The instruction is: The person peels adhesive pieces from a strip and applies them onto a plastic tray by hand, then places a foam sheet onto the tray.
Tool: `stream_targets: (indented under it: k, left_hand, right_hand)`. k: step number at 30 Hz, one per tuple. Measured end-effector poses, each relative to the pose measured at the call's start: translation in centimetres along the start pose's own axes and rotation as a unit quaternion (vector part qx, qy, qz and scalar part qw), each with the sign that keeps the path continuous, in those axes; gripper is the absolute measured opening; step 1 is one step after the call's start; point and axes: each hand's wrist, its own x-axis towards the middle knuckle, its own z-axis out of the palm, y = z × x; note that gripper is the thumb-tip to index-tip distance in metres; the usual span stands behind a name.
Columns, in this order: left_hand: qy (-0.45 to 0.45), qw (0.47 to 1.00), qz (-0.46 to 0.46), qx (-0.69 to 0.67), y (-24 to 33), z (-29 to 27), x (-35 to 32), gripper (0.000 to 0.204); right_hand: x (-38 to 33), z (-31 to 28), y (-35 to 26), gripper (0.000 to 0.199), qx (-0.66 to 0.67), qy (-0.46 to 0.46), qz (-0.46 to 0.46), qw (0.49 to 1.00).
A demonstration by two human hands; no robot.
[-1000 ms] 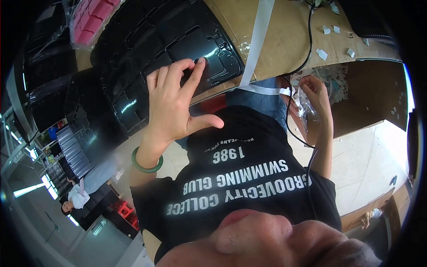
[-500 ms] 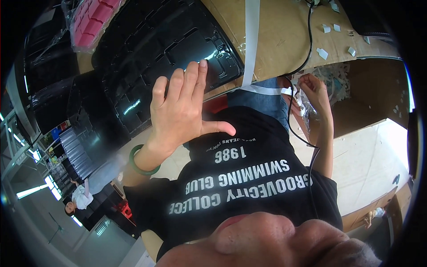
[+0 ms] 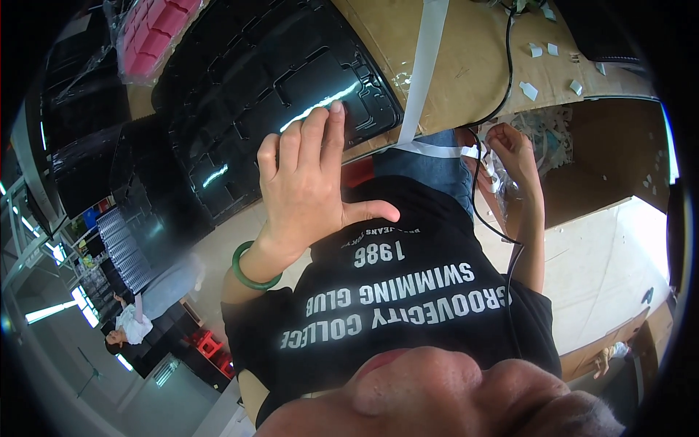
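Observation:
My left hand (image 3: pixel 306 175), a green bangle (image 3: pixel 255 268) on its wrist, is open with the fingers stretched and the thumb out to the side. Its fingertips lie on or just over the near right part of a shiny black moulded plastic tray (image 3: pixel 306 80). A white strip (image 3: pixel 424 69) runs down beside the tray, over the table edge and across toward my right hand (image 3: pixel 515 149). That hand is closed in a pinch beside an open cardboard box (image 3: pixel 611 153); what its fingers hold, if anything, cannot be made out.
Brown cardboard (image 3: pixel 466 51) covers the table, with a black cable (image 3: pixel 507 65) and small white scraps (image 3: pixel 528 90) on it. Pink moulded trays (image 3: pixel 153 36) in clear wrap lie at the far left. A person (image 3: pixel 132 324) is in the left background near red stools (image 3: pixel 207 342).
My left hand has shifted a little to the right. The upper part of the white strip now slants further right, and the glare on the black tray has changed. My right hand stays nearly in place.

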Motion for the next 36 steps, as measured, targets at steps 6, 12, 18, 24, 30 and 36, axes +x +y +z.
stream_targets:
  k: [6, 12, 18, 24, 30, 36]
  left_hand:
    - [0.0, 1.0, -0.006, -0.002, -0.8, 0.6, -0.2, 0.116]
    - [-0.014, 1.0, -0.018, -0.018, -0.7, 0.1, -0.9, 0.115]
    - [0.002, 0.998, -0.009, -0.066, -0.5, 0.9, -0.4, 0.113]
    - [0.025, 0.99, -0.061, -0.128, -0.9, 1.4, -0.9, 0.108]
    - [0.035, 0.99, -0.059, -0.12, -0.7, 1.6, -1.1, 0.104]
    - [0.034, 0.99, -0.06, -0.121, -0.7, 1.8, -1.4, 0.105]
  right_hand:
    - [0.0, 0.1, -0.9, 0.014, -0.016, 0.003, 0.003, 1.0]
    - [-0.7, -1.3, -0.2, 0.011, -0.023, 0.049, -0.025, 0.998]
    - [-4.0, -2.2, -7.9, 0.008, -0.026, 0.325, -0.2, 0.924]
    - [-2.1, 4.1, -21.2, 0.027, -0.215, 0.038, -0.597, 0.772]
    - [0.8, 8.3, -21.7, 0.03, -0.274, -0.011, -0.627, 0.729]
    - [0.9, 8.7, -21.6, 0.035, -0.328, 0.02, -0.64, 0.694]
